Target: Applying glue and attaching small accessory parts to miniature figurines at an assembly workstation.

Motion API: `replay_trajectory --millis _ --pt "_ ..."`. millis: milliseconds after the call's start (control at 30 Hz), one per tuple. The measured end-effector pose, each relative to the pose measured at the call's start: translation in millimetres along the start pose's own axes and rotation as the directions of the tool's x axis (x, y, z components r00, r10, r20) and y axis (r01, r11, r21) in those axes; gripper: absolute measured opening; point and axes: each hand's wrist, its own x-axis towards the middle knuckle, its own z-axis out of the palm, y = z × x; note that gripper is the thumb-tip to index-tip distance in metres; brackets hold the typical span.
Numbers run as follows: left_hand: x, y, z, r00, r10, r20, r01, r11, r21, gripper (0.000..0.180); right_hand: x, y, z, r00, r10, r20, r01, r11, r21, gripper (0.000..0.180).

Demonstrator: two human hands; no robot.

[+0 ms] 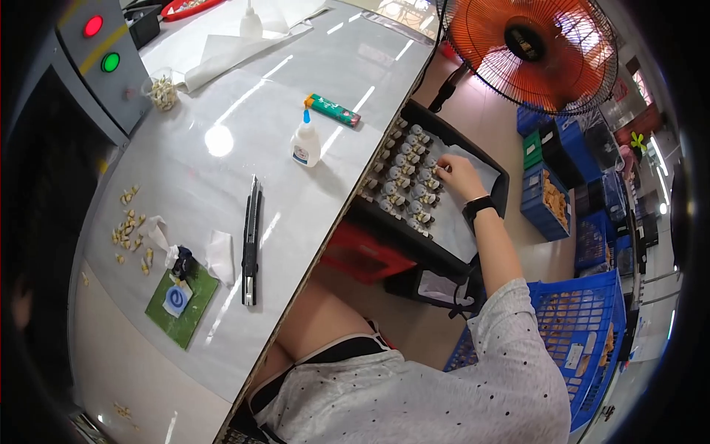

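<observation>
Right arm extended forward from the speckled sleeve [518, 348], with the elbow slightly bent and the wrist, wearing a black band [479, 205], above the tray [492, 172]. The right hand [460, 177] is bent inward, its thumb and forefinger reaching a figurine at the right side of the rows; whether they are closed on it cannot be told. The left hand is out of view, its state unknown. The figurines [403, 174] stand in rows in the tray, just beside the table [288, 200]. On the table: a white bottle [305, 146], upright; a knife [251, 244], lying flat; a green mat [196, 296]; scattered small pieces [129, 229]. Beyond the tray: an orange fan [525, 44] and blue crates [577, 311].
</observation>
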Motion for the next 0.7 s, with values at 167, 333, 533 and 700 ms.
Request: replay_trajectory --millis 167,333,533,700 --pt "54.4 29.9 3.7 0.971 0.235 -0.055 -0.228 0.968 0.107 0.05 -5.9 1.5 2.6 1.0 0.003 -0.01 -0.003 1.0 0.019 0.016" --pt "132.9 32.3 30.4 0.866 0.495 -0.069 -0.468 0.852 0.234 0.047 -11.3 5.2 10.2 0.998 -0.015 -0.056 0.019 0.998 0.059 0.017" --pt "193.6 -64.0 43.4 0.793 0.602 -0.093 -0.536 0.762 0.364 0.043 -17.9 -21.7 1.5 0.947 -0.143 -0.289 0.145 0.989 -0.013 0.024" --pt "120.4 -18.9 9.6 0.759 0.651 0.036 -0.652 0.757 0.054 0.049 -48.3 -100.3 -40.1 0.938 -0.053 -0.342 0.113 0.981 0.159 0.013"
